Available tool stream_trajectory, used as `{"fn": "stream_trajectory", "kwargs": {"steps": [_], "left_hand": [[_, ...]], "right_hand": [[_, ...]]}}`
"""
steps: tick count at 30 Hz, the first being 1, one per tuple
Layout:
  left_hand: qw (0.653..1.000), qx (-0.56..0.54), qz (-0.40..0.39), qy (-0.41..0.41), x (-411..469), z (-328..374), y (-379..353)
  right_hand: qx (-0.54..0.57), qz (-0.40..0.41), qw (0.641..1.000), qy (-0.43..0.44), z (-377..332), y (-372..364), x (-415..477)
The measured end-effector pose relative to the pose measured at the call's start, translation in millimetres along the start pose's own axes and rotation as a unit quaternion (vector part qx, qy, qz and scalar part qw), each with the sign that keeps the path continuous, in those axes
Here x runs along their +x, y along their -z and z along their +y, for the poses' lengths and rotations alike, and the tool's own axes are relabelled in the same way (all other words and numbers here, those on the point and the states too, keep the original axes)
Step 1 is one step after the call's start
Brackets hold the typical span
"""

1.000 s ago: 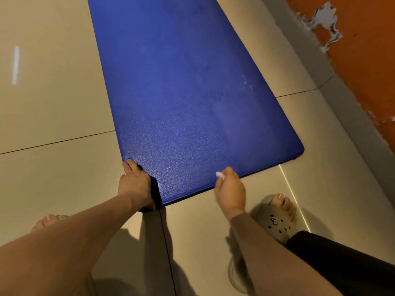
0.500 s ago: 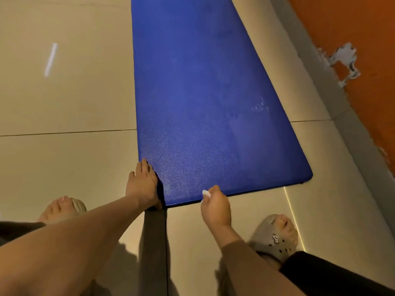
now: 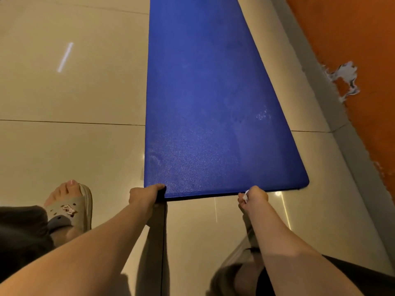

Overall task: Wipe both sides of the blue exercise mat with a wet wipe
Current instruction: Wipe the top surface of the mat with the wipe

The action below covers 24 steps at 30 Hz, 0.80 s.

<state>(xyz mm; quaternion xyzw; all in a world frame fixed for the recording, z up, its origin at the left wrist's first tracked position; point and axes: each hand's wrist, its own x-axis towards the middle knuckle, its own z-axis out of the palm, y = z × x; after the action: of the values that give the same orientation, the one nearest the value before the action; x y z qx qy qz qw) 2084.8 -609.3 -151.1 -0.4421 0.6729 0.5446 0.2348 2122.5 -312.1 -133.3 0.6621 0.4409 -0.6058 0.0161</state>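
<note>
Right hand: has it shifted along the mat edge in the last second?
Yes. The right hand slid rightward along the mat edge, away from the floor grout line.

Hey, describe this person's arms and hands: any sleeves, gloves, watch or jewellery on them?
The left forearm and right forearm are bare, with no sleeves in view. The left hand and right hand wear no gloves, and no watch, bracelet or ring shows on either.

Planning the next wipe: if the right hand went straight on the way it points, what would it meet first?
The blue exercise mat: the right hand, holding the wet wipe, is at its near edge and points onto it. Whether they already touch is unclear.
</note>
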Motion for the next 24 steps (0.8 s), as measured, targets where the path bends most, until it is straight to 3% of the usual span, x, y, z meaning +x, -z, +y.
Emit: {"fn": "stream_trajectory", "kwargs": {"steps": [5,10,14,24], "left_hand": [[0.996,-0.085,-0.016,0.000,-13.8,2.0,0.2],[0.990,-0.127,-0.007,-0.061,-43.7,15.7,0.6],[0.981,-0.156,0.010,-0.117,-72.8,38.7,4.7],[0.943,-0.202,0.053,-0.261,-149.6,142.9,39.2]], "right_hand": [[-0.017,-0.002,1.000,-0.021,-18.0,5.9,-9.0],[-0.014,-0.058,0.997,0.046,-27.7,14.9,-31.0],[0.000,-0.031,0.999,0.011,-40.7,16.4,-55.7],[0.111,-0.064,0.987,0.097,-60.5,-3.8,-134.9]]}}
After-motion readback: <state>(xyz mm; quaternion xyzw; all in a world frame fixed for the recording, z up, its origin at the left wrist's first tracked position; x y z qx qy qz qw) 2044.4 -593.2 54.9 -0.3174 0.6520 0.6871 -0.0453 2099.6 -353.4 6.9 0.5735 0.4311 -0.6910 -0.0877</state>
